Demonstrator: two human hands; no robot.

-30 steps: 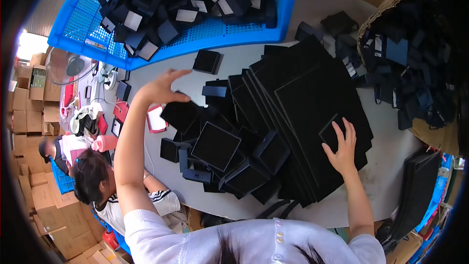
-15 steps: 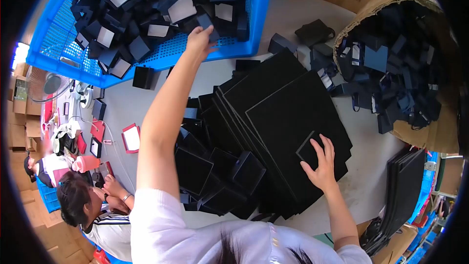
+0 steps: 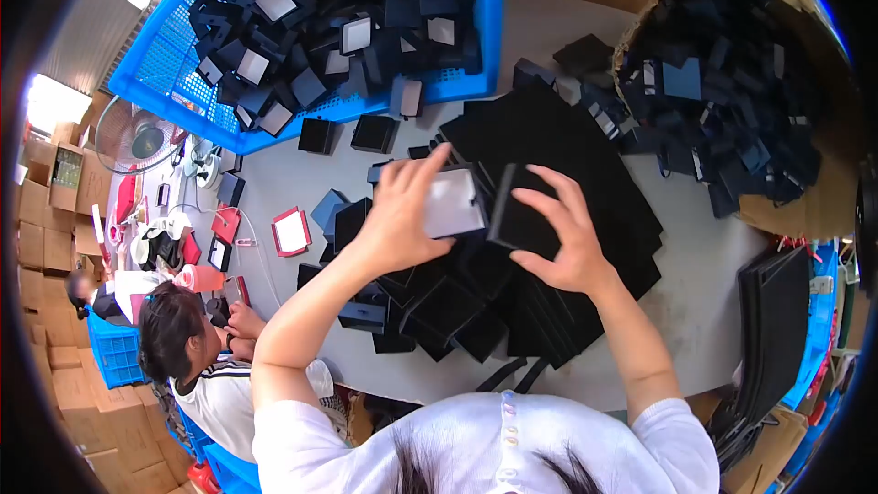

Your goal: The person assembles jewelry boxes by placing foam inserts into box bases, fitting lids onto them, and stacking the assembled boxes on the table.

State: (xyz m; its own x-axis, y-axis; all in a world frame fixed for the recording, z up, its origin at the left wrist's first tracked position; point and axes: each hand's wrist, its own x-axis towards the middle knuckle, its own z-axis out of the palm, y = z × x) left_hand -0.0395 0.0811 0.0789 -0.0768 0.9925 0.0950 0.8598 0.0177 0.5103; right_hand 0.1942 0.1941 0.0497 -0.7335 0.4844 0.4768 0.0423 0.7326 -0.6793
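In my left hand (image 3: pixel 398 215) is a small dark box (image 3: pixel 455 203), its pale inside turned up, gripped along its left side by thumb and fingers. My right hand (image 3: pixel 572 242) holds a black square pad (image 3: pixel 523 210) by its right part, tilted on edge close beside the box. Whether pad and box touch I cannot tell. Beneath both hands lies a stack of large black sheets (image 3: pixel 594 183). Several black boxes (image 3: pixel 444 306) are heaped at the stack's left, partly hidden by my left forearm.
A blue crate (image 3: pixel 494 27) of dark boxes stands at the back left. At the right, a cardboard carton (image 3: pixel 786 220) spills more boxes. Black sheets (image 3: pixel 773 311) lean at the right table edge. A person (image 3: pixel 219 375) sits at the left.
My left hand has come back from the blue crate with a box. My right hand has lifted the small black pad off the stack, moving up and left toward the box.
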